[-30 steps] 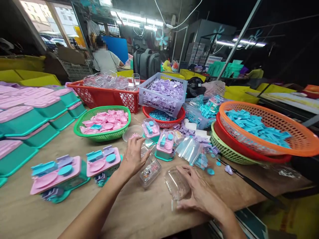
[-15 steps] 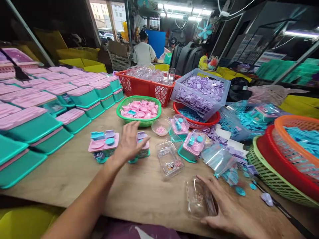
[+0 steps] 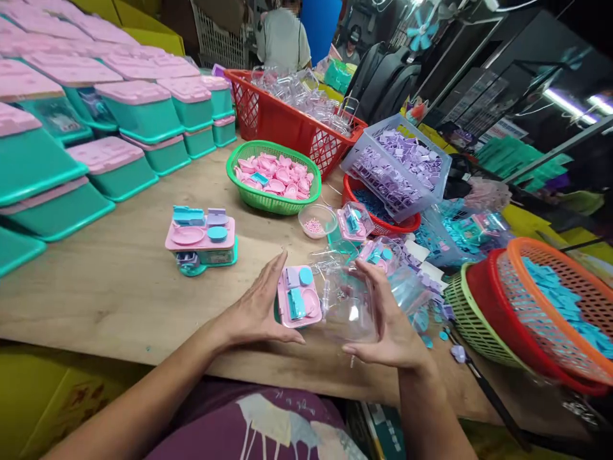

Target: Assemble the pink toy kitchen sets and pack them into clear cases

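My left hand (image 3: 251, 306) has its thumb and fingers around the left side of a small toy kitchen box (image 3: 310, 305), tilted with its pink top facing me. On that top sit blue and purple parts and a round pink basin. My right hand (image 3: 395, 319) grips a clear plastic cover (image 3: 352, 303) by its right side, close against the toy's right edge. Another toy kitchen box (image 3: 204, 237), pink-topped with a green base, stands to the left. Behind my right hand are two more such toys under clear covers, one (image 3: 355, 220) farther back, one (image 3: 380, 253) nearer.
Stacked green boxes with pink lids (image 3: 141, 112) fill the left. Farther back are a green basket (image 3: 272, 204) of pink pieces, a small clear bowl (image 3: 317, 222), a red crate (image 3: 278, 115) of clear covers and a purple-filled bin (image 3: 443, 172). Stacked baskets (image 3: 517, 255) stand right.
The left hand has brought one toy box from the middle of the table towards me. The right hand has lifted the clear cover and moved it left beside the toy. The view has tilted down.
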`<state>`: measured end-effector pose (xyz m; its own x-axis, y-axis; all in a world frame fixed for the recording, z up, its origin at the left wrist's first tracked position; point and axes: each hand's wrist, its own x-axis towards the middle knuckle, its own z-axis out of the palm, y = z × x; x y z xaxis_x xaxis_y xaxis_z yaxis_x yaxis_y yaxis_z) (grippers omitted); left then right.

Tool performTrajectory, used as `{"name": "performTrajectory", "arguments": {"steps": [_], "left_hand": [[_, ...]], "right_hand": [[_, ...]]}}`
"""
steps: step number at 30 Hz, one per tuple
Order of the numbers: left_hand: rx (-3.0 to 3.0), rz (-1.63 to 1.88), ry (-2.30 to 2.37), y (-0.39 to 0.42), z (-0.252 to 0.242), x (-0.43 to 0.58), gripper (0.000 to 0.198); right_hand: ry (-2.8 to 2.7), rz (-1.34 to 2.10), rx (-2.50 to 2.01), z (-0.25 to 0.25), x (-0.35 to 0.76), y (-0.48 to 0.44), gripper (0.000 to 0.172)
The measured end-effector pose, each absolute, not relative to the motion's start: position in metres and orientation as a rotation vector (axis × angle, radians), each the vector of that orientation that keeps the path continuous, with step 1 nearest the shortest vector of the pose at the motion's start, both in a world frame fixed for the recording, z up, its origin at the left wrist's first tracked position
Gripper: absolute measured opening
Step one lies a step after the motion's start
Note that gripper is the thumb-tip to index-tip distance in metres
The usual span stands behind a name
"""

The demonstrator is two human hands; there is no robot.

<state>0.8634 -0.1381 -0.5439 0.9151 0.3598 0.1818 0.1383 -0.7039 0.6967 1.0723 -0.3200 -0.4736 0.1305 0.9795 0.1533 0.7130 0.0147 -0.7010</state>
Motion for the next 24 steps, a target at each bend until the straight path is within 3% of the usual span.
{"name": "performTrajectory", "arguments": {"steps": [8, 24], "left_hand": [[2.114, 0.518, 0.5, -0.151, -0.571, 0.871, 0.143], [2.08, 0.624, 0.481, -0.15, -0.575, 0.873, 0.134]], "right_hand": [[-2.059, 0.599, -1.746, -0.453, 1.043, -0.25, 0.105], [-2.212, 0.835, -1.817, -0.443, 1.042, -0.231, 0.104]]}}
